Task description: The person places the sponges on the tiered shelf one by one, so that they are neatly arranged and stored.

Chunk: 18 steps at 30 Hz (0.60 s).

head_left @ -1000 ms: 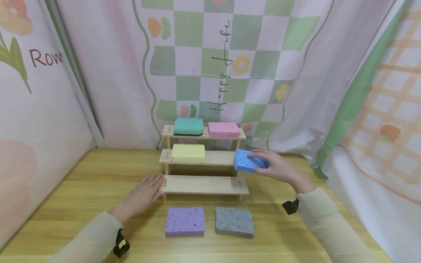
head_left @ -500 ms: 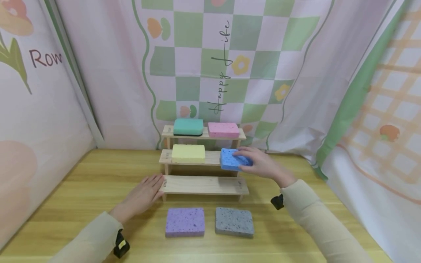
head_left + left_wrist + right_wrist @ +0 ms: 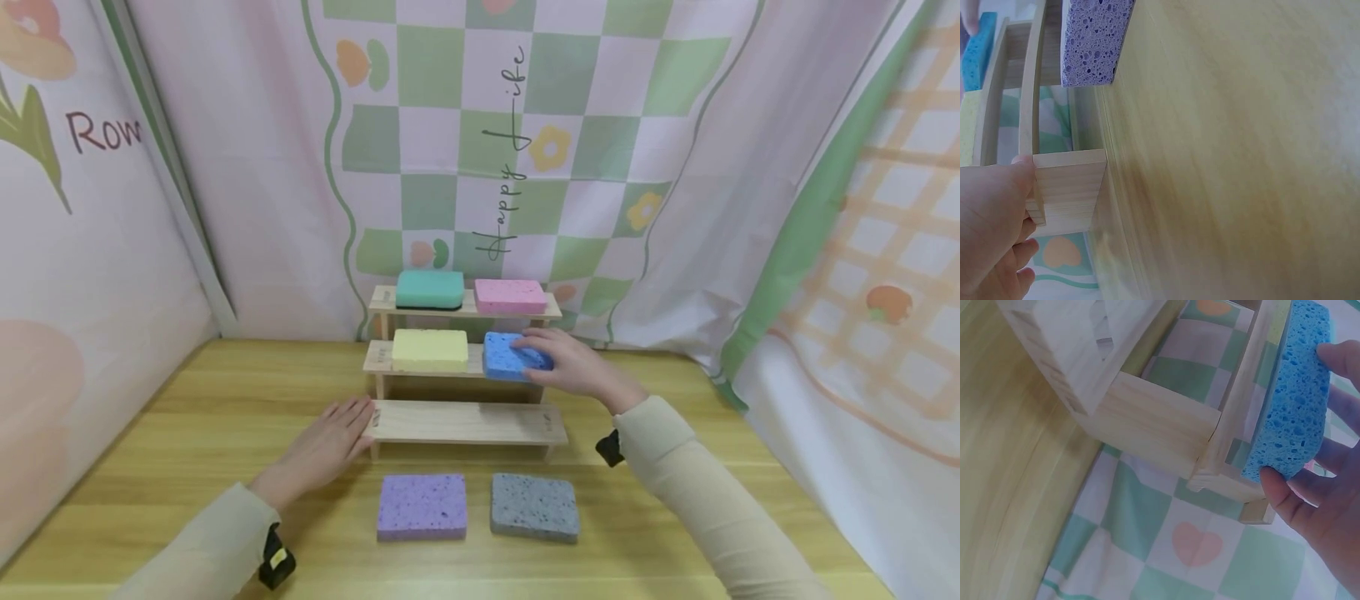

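Observation:
My right hand [image 3: 572, 365] grips a blue sponge [image 3: 504, 354] by its right end, over the right part of the middle step of a wooden three-step rack [image 3: 465, 421]. The right wrist view shows thumb and fingers round the sponge [image 3: 1294, 394]; a narrow gap seems to show between it and the step. My left hand [image 3: 330, 442] holds the left end of the lowest step, the thumb at its front edge in the left wrist view. A yellow sponge [image 3: 430, 350] lies left on the middle step. Teal [image 3: 430, 289] and pink [image 3: 510, 295] sponges sit on the top step.
On the wooden table [image 3: 247, 400] before the rack lie a purple sponge [image 3: 422, 507] and, to its right, a grey sponge [image 3: 534, 507]. A checkered cloth [image 3: 498, 150] hangs close behind the rack, with more fabric at both sides.
My right hand has carried the blue sponge leftward, from beyond the right end of the middle step to over it, nearer the yellow one. The left hand has stayed put.

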Available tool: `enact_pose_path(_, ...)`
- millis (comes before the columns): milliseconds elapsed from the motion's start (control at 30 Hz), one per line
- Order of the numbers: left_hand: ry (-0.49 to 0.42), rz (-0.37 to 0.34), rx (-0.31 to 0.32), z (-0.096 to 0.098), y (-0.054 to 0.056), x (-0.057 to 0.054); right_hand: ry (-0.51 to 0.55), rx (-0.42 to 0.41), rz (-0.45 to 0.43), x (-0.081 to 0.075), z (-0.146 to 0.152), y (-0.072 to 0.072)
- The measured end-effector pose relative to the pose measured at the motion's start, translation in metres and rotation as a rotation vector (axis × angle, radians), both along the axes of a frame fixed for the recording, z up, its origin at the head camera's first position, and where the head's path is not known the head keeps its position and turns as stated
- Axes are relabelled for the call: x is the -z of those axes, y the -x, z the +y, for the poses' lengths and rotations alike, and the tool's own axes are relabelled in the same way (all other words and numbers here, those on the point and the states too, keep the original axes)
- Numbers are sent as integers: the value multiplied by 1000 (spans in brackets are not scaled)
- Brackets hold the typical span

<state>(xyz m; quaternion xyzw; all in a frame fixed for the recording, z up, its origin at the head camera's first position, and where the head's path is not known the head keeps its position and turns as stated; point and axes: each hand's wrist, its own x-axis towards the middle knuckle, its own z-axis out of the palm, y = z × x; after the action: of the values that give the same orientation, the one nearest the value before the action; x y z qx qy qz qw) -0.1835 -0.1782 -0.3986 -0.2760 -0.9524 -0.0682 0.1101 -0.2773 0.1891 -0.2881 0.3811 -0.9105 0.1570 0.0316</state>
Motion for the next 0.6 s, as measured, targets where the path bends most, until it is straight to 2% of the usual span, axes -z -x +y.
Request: enact_pose_path(600, -3, -6, -3, 0, -1, -1, 20, -10, -38, 6, -10, 20)
